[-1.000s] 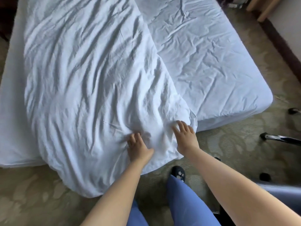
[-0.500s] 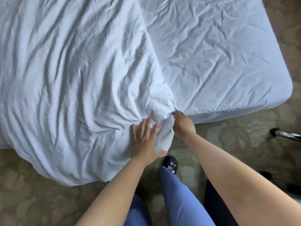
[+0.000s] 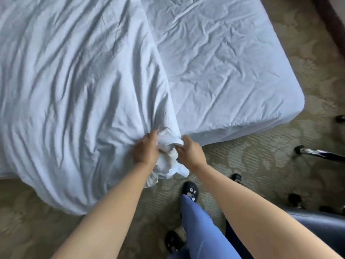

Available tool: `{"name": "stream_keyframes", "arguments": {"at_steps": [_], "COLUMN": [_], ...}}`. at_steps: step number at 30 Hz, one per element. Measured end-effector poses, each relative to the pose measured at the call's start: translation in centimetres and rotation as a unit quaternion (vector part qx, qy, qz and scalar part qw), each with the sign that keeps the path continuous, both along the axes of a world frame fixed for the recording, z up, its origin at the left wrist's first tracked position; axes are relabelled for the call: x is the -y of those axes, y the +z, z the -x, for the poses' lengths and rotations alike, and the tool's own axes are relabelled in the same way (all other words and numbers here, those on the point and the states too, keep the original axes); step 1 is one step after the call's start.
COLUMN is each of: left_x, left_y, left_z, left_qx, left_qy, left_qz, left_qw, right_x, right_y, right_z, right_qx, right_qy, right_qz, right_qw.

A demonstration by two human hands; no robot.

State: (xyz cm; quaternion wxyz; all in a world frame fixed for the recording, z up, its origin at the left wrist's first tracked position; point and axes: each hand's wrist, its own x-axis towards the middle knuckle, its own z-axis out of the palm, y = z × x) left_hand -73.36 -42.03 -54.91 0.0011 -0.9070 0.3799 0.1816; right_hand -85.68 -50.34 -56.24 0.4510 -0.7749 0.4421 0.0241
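The left hand (image 3: 145,151) is curled round a bunched wad of white cloth, its fingers sunk into the folds. The right hand (image 3: 191,153) pinches the same wad from the other side, thumb and fingers closed on a twist of fabric. Between the two hands sits the corner (image 3: 168,141) of the duvet (image 3: 74,86), gathered into a crumpled knot. A loose flap of it hangs just below the wrists toward the carpet (image 3: 242,157).

Beyond and to the left of the hands, the rest of the duvet spreads over the bed in long slack creases, and its near edge sags over the side to the floor. Farther off to the right of the hands lies the mattress (image 3: 233,68) in its fitted sheet.

The duvet looks soft and limp, with no stiffness to carry a push, so it will likely only follow a pull. A handful is probably light, but the whole is bulky and should drag. The cotton seems to grip well, though the cover may slide over the filling, so a hold should catch both layers. The corner and the seamed edges beside it look like the best places to grip. The hanging flap is near the shoe (image 3: 190,189) below the right hand and could be stepped on.
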Motion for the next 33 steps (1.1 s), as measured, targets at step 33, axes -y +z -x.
{"name": "stream_keyframes", "arguments": {"at_steps": [33], "left_x": [-7.5], "left_y": [16.7], "left_z": [0.5], "left_qx": [0.078], "left_qy": [0.010], "left_qz": [0.284], "left_qw": [0.956], "right_x": [-6.3], "right_y": [8.2], "right_z": [-2.5], "right_qx": [0.295], "right_qy": [-0.479], "right_qz": [-0.355], "right_qw": [0.747]}}
